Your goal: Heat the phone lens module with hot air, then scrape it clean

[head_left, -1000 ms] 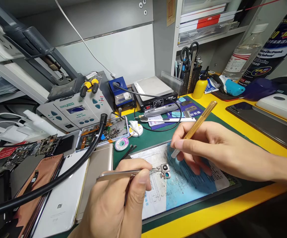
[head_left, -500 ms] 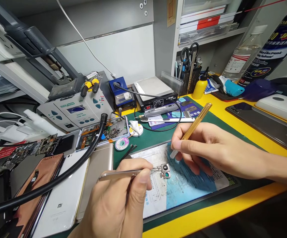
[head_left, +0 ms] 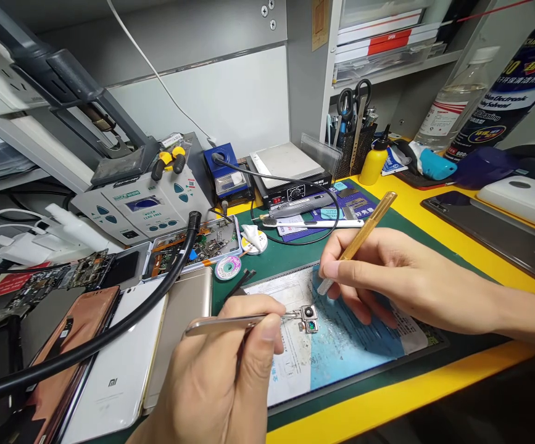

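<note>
Pinched in my left hand (head_left: 230,364) is a pair of metal tweezers (head_left: 225,324), their tips at the left side of a small phone camera module (head_left: 309,319). The module has two square parts in metal frames, one with a dark round lens and one showing green. My right hand (head_left: 378,268) holds a craft knife (head_left: 364,229) with a gold knurled handle like a pen. Its silver lower end points down to the left, above and right of the module and apart from it; I cannot make out the blade. Beneath both hands lies a blue and white printed sheet (head_left: 350,342).
A thick black hose (head_left: 123,330) arches across several phones (head_left: 114,376) on the left. Behind stand a hot air station (head_left: 144,206), a parts tray (head_left: 202,243) and a heating plate (head_left: 290,166). A yellow bottle (head_left: 373,161) and a dark phone (head_left: 493,231) are at the right.
Both hands keep almost the same positions, with the tweezers and craft knife still held. The green part of the camera module shows a slightly different glint.
</note>
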### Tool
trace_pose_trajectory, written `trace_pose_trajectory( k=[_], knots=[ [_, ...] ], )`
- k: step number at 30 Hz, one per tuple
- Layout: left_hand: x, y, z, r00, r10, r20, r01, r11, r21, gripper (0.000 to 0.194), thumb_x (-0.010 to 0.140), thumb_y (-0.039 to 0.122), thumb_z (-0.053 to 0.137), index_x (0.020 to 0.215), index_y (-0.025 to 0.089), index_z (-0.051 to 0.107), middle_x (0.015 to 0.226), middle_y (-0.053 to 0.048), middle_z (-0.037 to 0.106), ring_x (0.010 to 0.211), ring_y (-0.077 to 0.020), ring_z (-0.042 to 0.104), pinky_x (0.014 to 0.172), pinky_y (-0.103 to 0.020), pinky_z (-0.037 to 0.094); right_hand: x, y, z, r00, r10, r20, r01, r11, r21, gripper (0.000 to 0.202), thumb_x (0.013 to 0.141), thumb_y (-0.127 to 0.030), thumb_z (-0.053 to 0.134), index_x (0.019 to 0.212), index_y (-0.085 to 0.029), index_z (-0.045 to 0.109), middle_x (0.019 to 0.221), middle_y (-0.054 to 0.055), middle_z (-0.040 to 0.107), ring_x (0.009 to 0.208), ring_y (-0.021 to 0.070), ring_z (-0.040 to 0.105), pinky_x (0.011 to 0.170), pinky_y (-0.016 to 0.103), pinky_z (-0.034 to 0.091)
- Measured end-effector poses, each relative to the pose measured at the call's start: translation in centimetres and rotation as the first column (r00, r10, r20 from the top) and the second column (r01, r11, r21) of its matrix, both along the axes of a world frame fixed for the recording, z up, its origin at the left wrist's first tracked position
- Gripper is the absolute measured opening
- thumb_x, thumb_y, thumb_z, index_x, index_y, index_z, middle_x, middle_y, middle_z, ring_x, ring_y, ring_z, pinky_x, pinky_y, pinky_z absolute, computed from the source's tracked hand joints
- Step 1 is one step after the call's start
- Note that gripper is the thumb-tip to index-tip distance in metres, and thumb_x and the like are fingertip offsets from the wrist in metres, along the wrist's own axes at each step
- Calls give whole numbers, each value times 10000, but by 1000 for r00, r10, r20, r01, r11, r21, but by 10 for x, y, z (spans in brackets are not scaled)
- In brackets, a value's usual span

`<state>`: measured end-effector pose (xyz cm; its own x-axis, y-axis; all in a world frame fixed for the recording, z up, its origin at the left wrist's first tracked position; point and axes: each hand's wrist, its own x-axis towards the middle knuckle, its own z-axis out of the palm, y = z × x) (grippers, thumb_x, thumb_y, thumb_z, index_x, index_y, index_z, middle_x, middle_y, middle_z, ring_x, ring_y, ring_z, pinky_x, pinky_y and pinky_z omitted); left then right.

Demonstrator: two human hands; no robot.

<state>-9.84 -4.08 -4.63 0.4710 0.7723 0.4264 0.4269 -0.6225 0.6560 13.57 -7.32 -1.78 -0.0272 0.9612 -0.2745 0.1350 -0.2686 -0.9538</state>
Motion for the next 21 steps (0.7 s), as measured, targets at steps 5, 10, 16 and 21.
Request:
trace_pose_trajectory(
  k=[5, 10, 16, 21],
  knots=[
    [-3, 1, 0, 1000, -20, -22, 20, 1000, -3, 183, 1057, 291, 508, 1051, 330, 686, 683, 83, 716, 496, -102, 557, 492, -206, 463, 0, 0, -2, 1000, 3, 14, -3, 1000, -5, 216, 881, -384, 722, 823, -208, 612, 615, -14, 596, 486, 136, 552, 362, 193, 388],
    [-3, 3, 0, 999, -23, -33, 23, 1000, -6, 183, 1056, 290, 504, 1054, 348, 678, 668, 100, 691, 507, -90, 574, 486, -202, 440, 1, -1, -3, 1000, 0, 18, 0, 1000, -11, 195, 886, -365, 711, 817, -214, 608, 595, -25, 579, 493, 139, 552, 371, 193, 392],
    [-1, 1, 0, 1000, -21, -12, 21, 1000, -16, 184, 1053, 274, 505, 1045, 336, 677, 665, 98, 691, 494, -88, 535, 491, -216, 432, 0, -1, 0, 1000, -1, 9, 1, 1000, -11, 217, 874, -370, 737, 811, -211, 603, 599, -25, 586, 493, 137, 552, 374, 191, 395],
    [-2, 1, 0, 999, -25, -41, 26, 1000, 15, 188, 1051, 247, 497, 1061, 323, 669, 671, 80, 691, 505, -102, 552, 494, -231, 438, 0, -1, 0, 1000, 2, 13, -2, 1000, 2, 207, 881, -355, 729, 802, -211, 602, 593, -28, 581, 489, 134, 550, 377, 189, 399]
  ],
)
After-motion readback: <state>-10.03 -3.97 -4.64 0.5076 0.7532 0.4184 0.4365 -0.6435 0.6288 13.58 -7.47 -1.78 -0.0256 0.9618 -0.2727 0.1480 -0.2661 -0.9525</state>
